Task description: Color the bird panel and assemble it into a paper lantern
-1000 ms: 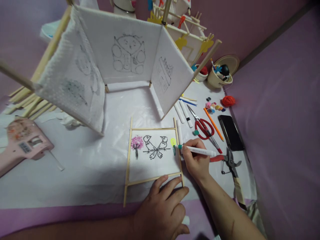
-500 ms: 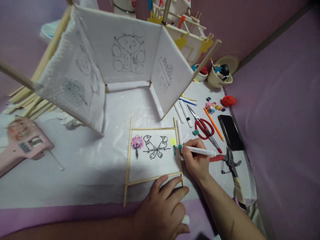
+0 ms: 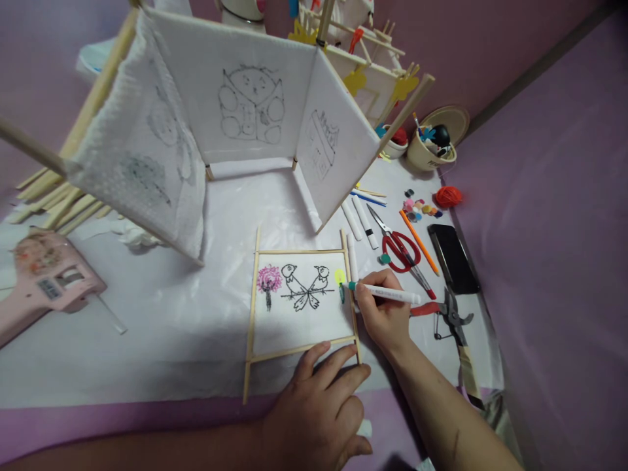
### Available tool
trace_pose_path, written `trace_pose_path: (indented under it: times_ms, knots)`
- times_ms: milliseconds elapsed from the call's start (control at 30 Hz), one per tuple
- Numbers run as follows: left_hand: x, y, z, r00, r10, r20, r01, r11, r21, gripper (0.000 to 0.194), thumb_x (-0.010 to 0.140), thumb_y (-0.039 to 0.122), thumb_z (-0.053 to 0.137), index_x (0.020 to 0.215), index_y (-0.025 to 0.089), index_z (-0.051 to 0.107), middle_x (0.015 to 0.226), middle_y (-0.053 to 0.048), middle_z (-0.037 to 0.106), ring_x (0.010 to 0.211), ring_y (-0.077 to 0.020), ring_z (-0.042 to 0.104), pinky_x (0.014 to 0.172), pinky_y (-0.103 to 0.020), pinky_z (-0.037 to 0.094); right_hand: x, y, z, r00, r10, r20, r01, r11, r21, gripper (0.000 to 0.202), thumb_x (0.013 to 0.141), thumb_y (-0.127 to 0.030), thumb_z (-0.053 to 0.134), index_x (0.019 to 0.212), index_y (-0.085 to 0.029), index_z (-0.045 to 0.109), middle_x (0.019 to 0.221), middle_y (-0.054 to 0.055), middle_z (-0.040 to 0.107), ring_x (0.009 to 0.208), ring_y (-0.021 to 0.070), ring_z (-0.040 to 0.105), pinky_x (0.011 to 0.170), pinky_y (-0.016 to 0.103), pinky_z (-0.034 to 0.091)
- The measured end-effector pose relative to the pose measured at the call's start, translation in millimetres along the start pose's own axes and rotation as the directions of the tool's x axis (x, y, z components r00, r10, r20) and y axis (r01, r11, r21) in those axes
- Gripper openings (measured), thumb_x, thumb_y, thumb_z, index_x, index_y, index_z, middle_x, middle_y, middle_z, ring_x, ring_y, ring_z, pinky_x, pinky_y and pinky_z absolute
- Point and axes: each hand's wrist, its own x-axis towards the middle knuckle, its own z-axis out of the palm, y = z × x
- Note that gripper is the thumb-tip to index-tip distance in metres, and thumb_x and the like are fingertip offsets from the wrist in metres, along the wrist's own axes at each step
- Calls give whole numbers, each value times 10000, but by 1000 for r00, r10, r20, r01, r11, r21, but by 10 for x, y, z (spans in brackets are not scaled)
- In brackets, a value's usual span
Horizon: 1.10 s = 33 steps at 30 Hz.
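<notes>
A small panel of white cloth in a frame of thin wooden sticks (image 3: 301, 305) lies flat on the white sheet. It bears a pink tree, two black birds on a branch, and a yellow blob with a green stem. My right hand (image 3: 385, 315) grips a white marker with a green tip (image 3: 387, 294); the tip rests at the green stem by the panel's right edge. My left hand (image 3: 318, 409) presses its fingers on the frame's bottom stick and holds nothing.
A tall folding screen of white cloth panels (image 3: 235, 118) with sketches stands behind. Red scissors (image 3: 400, 248), white markers (image 3: 360, 222), an orange pencil, a black phone (image 3: 452, 259) and pruning shears (image 3: 454, 324) lie right. A pink glue gun (image 3: 46, 278) lies left.
None in the hands or the panel; the view has shifted a hair.
</notes>
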Motion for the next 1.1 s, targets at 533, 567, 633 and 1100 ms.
trace_pose_path:
  times_ms: [533, 567, 633, 1100]
  knots:
    - [-2, 0, 9, 1000, 2, -3, -2, 1000, 1, 399, 896, 584, 633, 842, 190, 658, 1348, -36, 628, 1378, -275, 413, 1195, -439, 31, 14, -4, 5, 999, 0, -47, -2, 999, -41, 155, 852, -229, 619, 733, -216, 519, 578, -49, 526, 506, 109, 479, 472, 231, 397]
    - [-2, 3, 6, 1000, 2, 1, -2, 1000, 0, 399, 892, 586, 638, 843, 190, 658, 1346, -36, 629, 1378, -272, 414, 1196, -435, 31, 17, -9, 7, 999, -2, -52, 0, 999, -48, 158, 851, -230, 619, 731, -216, 518, 575, -50, 523, 505, 109, 477, 472, 230, 397]
    - [-2, 6, 0, 1000, -2, 2, 2, 1000, -1, 398, 891, 586, 639, 844, 191, 657, 1340, -37, 631, 1376, -270, 416, 1197, -432, 33, 19, -15, 7, 998, -9, -57, 6, 998, -54, 159, 851, -232, 618, 729, -216, 517, 572, -52, 518, 504, 108, 476, 472, 229, 398]
    - [0, -30, 30, 1000, 20, -25, -20, 1000, 8, 419, 899, 594, 621, 792, 190, 620, 1321, -26, 644, 1348, -266, 427, 1195, -417, 17, 19, -2, 12, 976, -56, -213, 70, 996, 57, 130, 902, -248, 585, 794, -223, 516, 653, -38, 529, 538, 117, 494, 499, 253, 425]
